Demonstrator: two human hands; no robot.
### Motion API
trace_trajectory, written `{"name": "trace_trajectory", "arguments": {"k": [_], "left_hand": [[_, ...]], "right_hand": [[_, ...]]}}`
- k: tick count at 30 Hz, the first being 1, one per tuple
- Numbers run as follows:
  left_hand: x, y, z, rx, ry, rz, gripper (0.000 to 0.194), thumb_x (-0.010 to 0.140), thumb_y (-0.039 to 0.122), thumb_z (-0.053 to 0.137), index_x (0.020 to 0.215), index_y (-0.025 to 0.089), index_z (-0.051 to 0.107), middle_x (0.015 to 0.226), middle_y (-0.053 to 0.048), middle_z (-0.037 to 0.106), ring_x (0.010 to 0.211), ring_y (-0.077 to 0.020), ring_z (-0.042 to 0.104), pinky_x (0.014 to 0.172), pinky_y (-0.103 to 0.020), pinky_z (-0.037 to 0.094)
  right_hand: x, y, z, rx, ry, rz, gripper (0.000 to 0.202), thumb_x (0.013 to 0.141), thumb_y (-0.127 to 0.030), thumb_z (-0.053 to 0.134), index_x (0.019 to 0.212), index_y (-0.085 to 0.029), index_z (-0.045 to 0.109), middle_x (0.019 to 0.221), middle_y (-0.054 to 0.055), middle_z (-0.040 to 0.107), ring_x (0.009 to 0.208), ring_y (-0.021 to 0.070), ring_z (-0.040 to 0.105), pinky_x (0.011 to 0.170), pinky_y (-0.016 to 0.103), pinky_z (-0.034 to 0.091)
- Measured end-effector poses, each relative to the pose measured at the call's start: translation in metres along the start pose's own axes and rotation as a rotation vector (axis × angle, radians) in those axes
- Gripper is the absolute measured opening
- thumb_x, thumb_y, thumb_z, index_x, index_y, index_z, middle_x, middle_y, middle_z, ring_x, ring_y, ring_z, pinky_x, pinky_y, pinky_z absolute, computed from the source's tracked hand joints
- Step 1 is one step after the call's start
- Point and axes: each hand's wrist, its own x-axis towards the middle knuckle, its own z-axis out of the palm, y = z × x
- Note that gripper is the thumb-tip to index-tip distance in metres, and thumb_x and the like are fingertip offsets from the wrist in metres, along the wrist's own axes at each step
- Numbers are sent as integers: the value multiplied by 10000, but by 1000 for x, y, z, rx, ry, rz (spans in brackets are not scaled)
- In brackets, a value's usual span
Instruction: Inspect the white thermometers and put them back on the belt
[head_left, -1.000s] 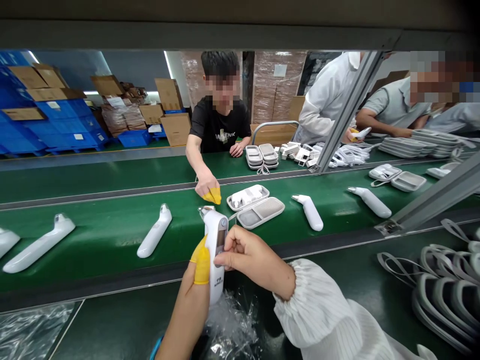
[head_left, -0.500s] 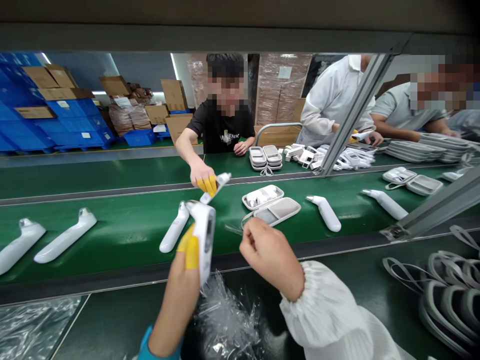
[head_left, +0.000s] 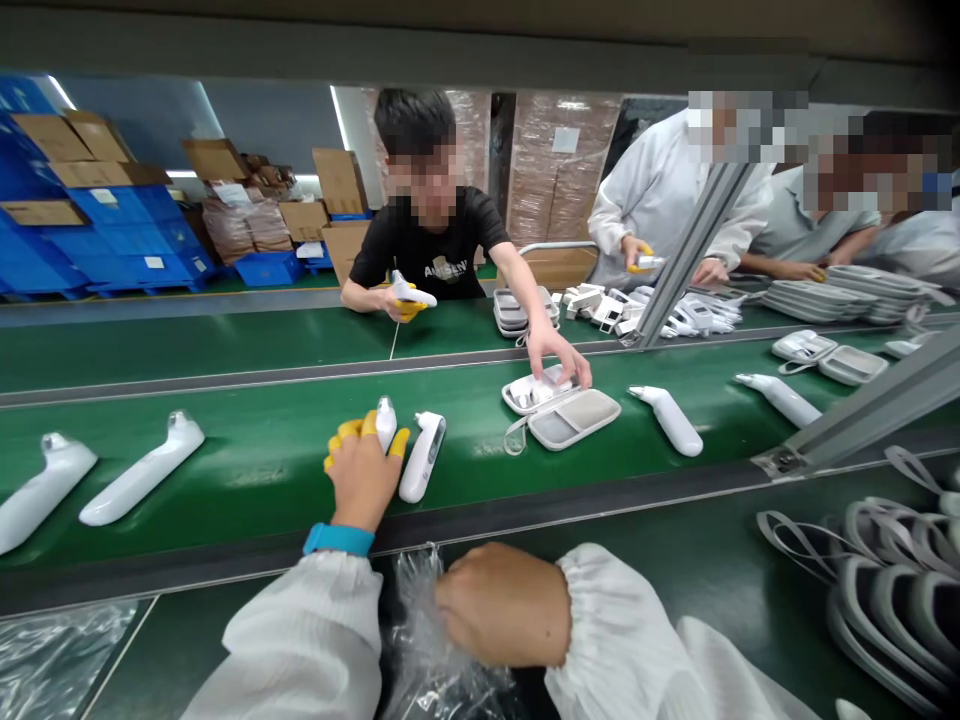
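My left hand (head_left: 366, 468), with yellow finger covers, reaches over the belt onto a white ear thermometer (head_left: 386, 424). Thumb and fingers are spread either side of it, and the hand covers its lower part. Just right of the thumb lies a second ear thermometer (head_left: 424, 456) with its display showing. My right hand (head_left: 499, 603) is down at a heap of clear plastic bags (head_left: 439, 672) in front of the belt. Its fingers curl down out of sight, so what they hold is hidden.
On the green belt (head_left: 259, 450) lie several more thermometers (head_left: 142, 468) and an open grey case (head_left: 576, 420), where a co-worker's hand (head_left: 556, 352) reaches in. Grey cases (head_left: 892, 620) stack at the right. A metal post (head_left: 694, 255) slants across the right side.
My left hand has let go of a thermometer, now on the belt, and moved to the one beside it. My right hand has dropped to the bags. The co-worker across now reaches to the case.
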Motion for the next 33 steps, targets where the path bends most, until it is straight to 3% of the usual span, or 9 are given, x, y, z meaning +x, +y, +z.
{"name": "trace_trajectory", "arguments": {"k": [2, 5, 8, 11, 13, 16, 19, 25, 33], "left_hand": [[9, -8, -13, -9, -26, -63, 592, 761, 380, 591, 1261, 68, 541, 1309, -290, 444, 1292, -529, 296, 1030, -674, 170], [4, -8, -30, -104, -105, -60, 475, 786, 388, 569, 1161, 97, 604, 1116, -212, 601, 1148, -417, 506, 997, -532, 338], [-32, 10, -44, -391, -156, -5, 468, 881, 542, 438, 1151, 196, 597, 1016, -88, 657, 966, -257, 595, 857, -345, 446], [-81, 36, -52, -874, -209, -137, 465, 816, 629, 543, 973, 203, 642, 793, -21, 634, 764, -187, 574, 715, -276, 445], [-106, 49, -53, -1026, -229, -250, 492, 769, 643, 607, 983, 204, 662, 770, -14, 637, 758, -183, 574, 716, -276, 441], [-124, 58, -50, -1036, -277, -278, 563, 759, 644, 626, 1122, 216, 660, 904, -40, 690, 850, -213, 602, 774, -302, 449], [-127, 60, -48, -1005, -288, -246, 541, 788, 609, 616, 1146, 206, 667, 964, -58, 706, 919, -244, 614, 832, -328, 457], [-130, 62, -46, -979, -193, -234, 507, 794, 561, 633, 1155, 207, 669, 1044, -60, 704, 1078, -281, 588, 902, -340, 458], [-130, 62, -47, -983, -203, -243, 501, 783, 574, 639, 1111, 199, 685, 960, -60, 720, 980, -269, 634, 850, -338, 491]], "right_hand": [[-4, 7, -10, 81, 93, 76, 148, 831, -225, 561, 742, -160, 660, 749, 66, 717, 666, 196, 634, 597, 287, 392], [-8, 13, -25, 294, 329, 183, 117, 847, -191, 551, 760, -182, 629, 730, 6, 664, 685, 144, 595, 654, 263, 399], [-10, 14, -36, 584, 613, 184, 136, 877, -165, 519, 852, -198, 649, 829, -3, 638, 751, 115, 585, 720, 245, 433], [-8, 10, -40, 872, 729, 134, 126, 869, -206, 557, 945, -207, 657, 919, 8, 627, 810, 116, 593, 769, 253, 470], [-7, 8, -39, 1024, 729, 124, 69, 848, -226, 587, 892, -197, 632, 859, 0, 619, 776, 118, 588, 743, 260, 487], [-6, 7, -36, 1165, 688, 139, 109, 812, -256, 634, 787, -192, 550, 749, -24, 594, 709, 116, 573, 682, 259, 489], [-7, 9, -36, 1168, 646, 158, 201, 773, -285, 685, 760, -197, 504, 703, -40, 561, 676, 113, 548, 645, 250, 463], [-8, 11, -42, 1120, 602, 174, 260, 748, -312, 716, 729, -192, 486, 665, -57, 500, 626, 93, 467, 581, 227, 389], [-9, 16, -42, 1208, 504, 129, 177, 792, -277, 665, 769, -192, 512, 690, -37, 564, 672, 114, 546, 646, 253, 462]]}}
